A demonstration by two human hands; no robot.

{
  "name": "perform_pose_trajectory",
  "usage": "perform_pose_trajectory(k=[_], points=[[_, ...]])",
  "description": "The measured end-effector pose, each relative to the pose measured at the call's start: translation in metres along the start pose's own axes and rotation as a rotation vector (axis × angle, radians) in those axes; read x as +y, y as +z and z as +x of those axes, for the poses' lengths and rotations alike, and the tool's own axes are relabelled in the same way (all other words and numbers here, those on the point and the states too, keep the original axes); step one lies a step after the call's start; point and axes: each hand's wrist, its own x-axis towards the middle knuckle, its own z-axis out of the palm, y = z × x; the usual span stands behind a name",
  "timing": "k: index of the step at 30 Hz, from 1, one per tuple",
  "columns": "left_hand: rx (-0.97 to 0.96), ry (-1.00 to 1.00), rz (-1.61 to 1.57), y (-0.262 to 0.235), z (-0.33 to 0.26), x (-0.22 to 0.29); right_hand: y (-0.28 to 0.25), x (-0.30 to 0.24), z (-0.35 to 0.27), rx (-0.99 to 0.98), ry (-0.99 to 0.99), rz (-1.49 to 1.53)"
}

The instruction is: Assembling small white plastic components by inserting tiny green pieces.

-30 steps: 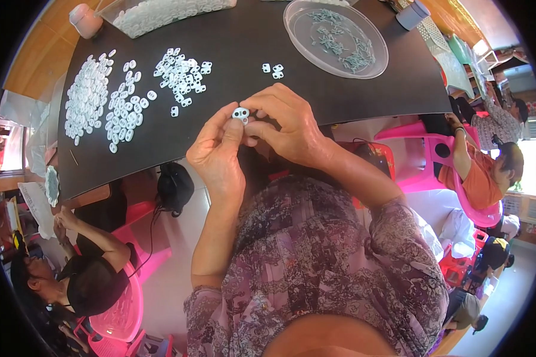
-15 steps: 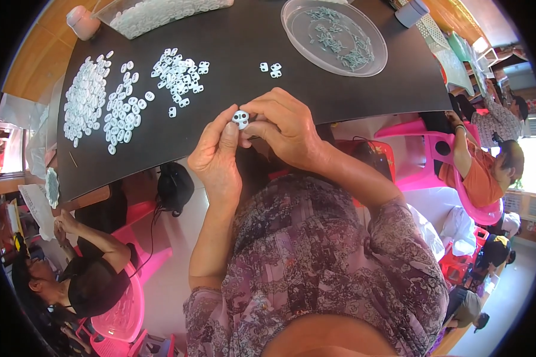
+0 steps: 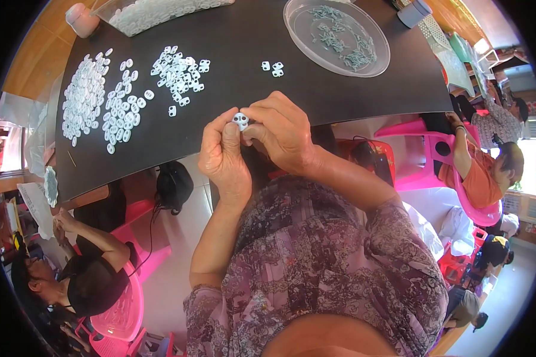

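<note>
black table (image 3: pixel 315 95) | white plastic pieces (image 3: pixel 125 89) (heaps) | clear dish (image 3: pixel 298 24)

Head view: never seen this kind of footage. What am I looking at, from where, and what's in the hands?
There is no machine here: a person works with two bare hands. The single picture comes from a wide fisheye camera worn on the person's head, looking down, so straight edges bend toward the rim and the forearms enter from below. The left hand and right hand meet at the near edge of a black table and pinch one small white plastic piece between their fingertips. On the table lie heaps of similar small white pieces, a few loose ones, and a clear round dish of small grey parts. Other people sit on pink chairs around the table.
</note>
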Motion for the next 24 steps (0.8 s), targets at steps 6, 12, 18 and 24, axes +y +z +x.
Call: perform_pose_trajectory(k=[6,12,18,24], points=[[0.003,-0.047,-0.054,0.000,0.002,0.003,0.000,-0.003,0.001,-0.010,0.046,0.036],[-0.053,-0.107,-0.159,-0.004,0.003,0.015,-0.002,-0.006,0.002,-0.007,0.064,0.065],[-0.054,-0.030,-0.113,-0.004,-0.001,0.014,0.000,-0.009,0.002,0.030,0.033,0.076],[-0.015,0.085,0.003,-0.005,-0.004,0.004,0.003,-0.009,0.000,0.076,-0.030,0.042]])
